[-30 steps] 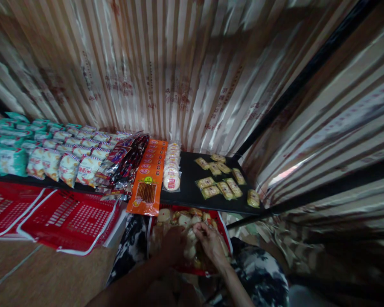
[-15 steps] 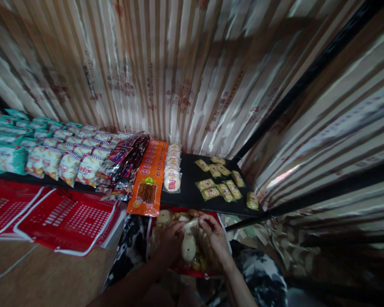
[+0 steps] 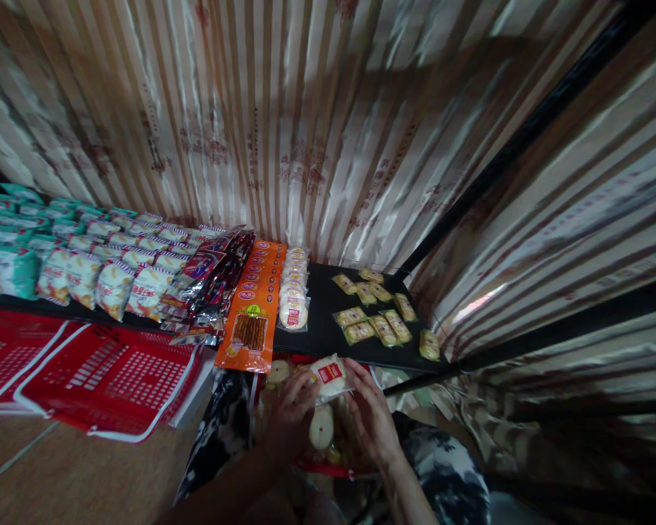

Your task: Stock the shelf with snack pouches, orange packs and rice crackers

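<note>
1. White packet with red label [image 3: 329, 372] was held between both hands, over the far part of the red lap basket [image 3: 320, 467] (clock directions were taken from this packet).
2. Its left end was gripped by fingers of the left hand [image 3: 292, 408], at 8 o'clock.
3. Its right end was pinched by the right hand [image 3: 375, 408], at 4 o'clock; thumb contact was hard to read.
4. A round pale cracker [image 3: 321, 426] was seen in the basket at 6 o'clock, just below.
5. On the black shelf [image 3: 320, 299], yellow packets [image 3: 399, 325] were scattered at 1 o'clock; wrapped rounds [image 3: 294, 313] were lined up at 11; an orange package [image 3: 251, 306] was laid at 10.
</note>
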Demonstrator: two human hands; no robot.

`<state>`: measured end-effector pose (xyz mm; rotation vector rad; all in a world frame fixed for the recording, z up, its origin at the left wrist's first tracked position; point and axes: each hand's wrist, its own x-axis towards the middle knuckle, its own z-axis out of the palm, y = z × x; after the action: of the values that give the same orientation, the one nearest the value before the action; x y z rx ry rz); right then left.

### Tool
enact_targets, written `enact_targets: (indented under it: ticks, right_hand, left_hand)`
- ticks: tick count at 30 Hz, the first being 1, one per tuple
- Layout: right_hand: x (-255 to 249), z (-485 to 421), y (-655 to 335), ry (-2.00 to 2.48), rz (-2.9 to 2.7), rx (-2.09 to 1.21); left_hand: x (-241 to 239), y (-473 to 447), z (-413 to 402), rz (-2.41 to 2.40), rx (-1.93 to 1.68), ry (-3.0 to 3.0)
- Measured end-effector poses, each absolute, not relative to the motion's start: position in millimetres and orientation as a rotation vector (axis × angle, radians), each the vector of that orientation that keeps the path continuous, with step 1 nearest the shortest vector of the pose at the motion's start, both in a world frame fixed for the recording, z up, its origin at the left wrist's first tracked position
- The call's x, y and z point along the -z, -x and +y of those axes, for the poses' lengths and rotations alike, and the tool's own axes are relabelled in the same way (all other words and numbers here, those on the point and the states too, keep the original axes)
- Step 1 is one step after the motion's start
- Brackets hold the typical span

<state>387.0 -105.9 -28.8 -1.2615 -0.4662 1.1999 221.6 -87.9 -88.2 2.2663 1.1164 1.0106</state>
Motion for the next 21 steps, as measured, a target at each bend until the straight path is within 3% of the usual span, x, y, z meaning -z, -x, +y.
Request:
enact_targets:
  ticks: [13,21]
  right_hand:
    - [38,-102,-386,1.261,-0.361,-1.342]
    - [40,-104,-379,1.283,-0.426,-1.4]
  left_hand:
    - [77,-213,-77,0.836,-1.13,-2.031]
    - [73,-217,-66,1.162,-1.087,-1.672]
